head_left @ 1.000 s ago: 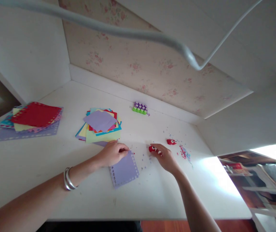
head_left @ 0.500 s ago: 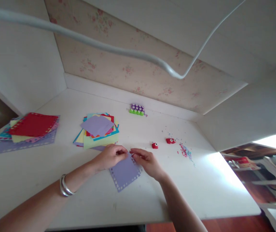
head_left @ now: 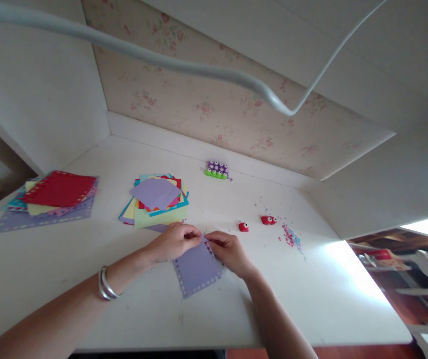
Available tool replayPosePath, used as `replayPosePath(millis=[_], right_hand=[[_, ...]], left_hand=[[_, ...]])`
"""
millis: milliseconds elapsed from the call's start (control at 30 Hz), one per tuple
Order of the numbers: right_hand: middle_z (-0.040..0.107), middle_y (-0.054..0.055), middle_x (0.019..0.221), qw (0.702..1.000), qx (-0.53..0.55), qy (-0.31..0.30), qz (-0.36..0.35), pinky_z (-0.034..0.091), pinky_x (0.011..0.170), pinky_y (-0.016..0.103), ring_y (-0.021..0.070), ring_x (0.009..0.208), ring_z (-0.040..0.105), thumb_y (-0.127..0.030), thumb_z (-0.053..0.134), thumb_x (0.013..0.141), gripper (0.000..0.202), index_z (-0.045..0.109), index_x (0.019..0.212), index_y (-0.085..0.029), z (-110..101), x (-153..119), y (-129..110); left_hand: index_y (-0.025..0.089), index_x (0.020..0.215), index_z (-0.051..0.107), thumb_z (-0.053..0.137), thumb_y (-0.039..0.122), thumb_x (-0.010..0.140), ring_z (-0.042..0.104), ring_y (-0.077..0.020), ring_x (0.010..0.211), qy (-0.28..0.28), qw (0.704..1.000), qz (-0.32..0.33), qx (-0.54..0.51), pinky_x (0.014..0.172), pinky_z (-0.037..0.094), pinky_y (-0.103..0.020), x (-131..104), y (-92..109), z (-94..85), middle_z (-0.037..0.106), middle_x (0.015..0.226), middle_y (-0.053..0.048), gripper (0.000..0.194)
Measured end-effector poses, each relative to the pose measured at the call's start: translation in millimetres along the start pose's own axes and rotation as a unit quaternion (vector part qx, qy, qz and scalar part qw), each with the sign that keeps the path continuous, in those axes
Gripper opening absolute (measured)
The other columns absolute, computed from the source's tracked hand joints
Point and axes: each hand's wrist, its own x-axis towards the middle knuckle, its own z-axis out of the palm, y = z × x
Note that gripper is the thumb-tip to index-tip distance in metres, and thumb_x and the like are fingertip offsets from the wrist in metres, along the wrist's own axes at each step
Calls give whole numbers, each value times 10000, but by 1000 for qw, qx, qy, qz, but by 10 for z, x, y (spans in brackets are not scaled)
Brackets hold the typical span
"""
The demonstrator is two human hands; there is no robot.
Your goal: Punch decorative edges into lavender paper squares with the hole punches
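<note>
A purple sheet of paper (head_left: pixel 198 269) with small holes punched along its edges lies tilted near the front of the white table. My left hand (head_left: pixel 176 243) pinches its far corner between thumb and fingers. My right hand (head_left: pixel 231 252) grips the same corner area from the right, fingers bent together. The fingertips of both hands almost meet there. Through some holes near the right hand, red shows. A red craft punch (head_left: pixel 244 227) sits a little beyond my right hand, and a red pair of punches (head_left: pixel 269 220) stands farther right.
Stacked colored paper (head_left: pixel 161 219) lies behind my left hand; hole-edged sheets (head_left: pixel 60 189) are piled at the far left. Purple and green punches (head_left: pixel 217 169) stand in rows near the back wall. Punched bits (head_left: pixel 292 237) are scattered at right. A white cable (head_left: pixel 199 67) crosses above.
The view has shifted slightly, so everything sits a little farther right. My right fingers have drawn in closer around the purple paper's far corner; the left hand keeps its pinch.
</note>
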Motion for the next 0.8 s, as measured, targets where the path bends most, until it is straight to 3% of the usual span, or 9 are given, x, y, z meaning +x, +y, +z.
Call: replayPosePath(millis=[167,400,567,800], right_hand=[[722,42,884,999,-25,15,-17,487,705,268,169,801,635,-323,599,880,189,750,920,-215,19,10,23],[720,44,956,998,26,33,-39,502,712,265,170,834,657,-250,641,831,203,724,1015,-229,30,3,63],[723,39,896,997,-41,38,-61,489,716,266,168,816,649,-238,624,846,150,754,918,-223,26,5,17],[709,33,821,996,-57,42,-46,461,652,247,156,746,624,-245,605,857,145,742,861,-198,36,4,10]], left_hand=[[188,855,714,554,460,870,639,-182,780,4,1000,1,1,730,427,-252,4,9,-3,726,800,-11,316],[180,880,719,558,433,866,641,-180,788,-4,1000,-1,-16,714,425,-247,12,-6,4,732,826,-19,299],[178,867,720,555,436,864,632,-178,762,-1,1000,-6,-15,681,421,-245,-1,-4,5,725,796,-19,306],[182,921,719,587,417,854,651,-172,781,16,999,1,-31,706,447,-244,11,-30,17,731,827,-19,278]])
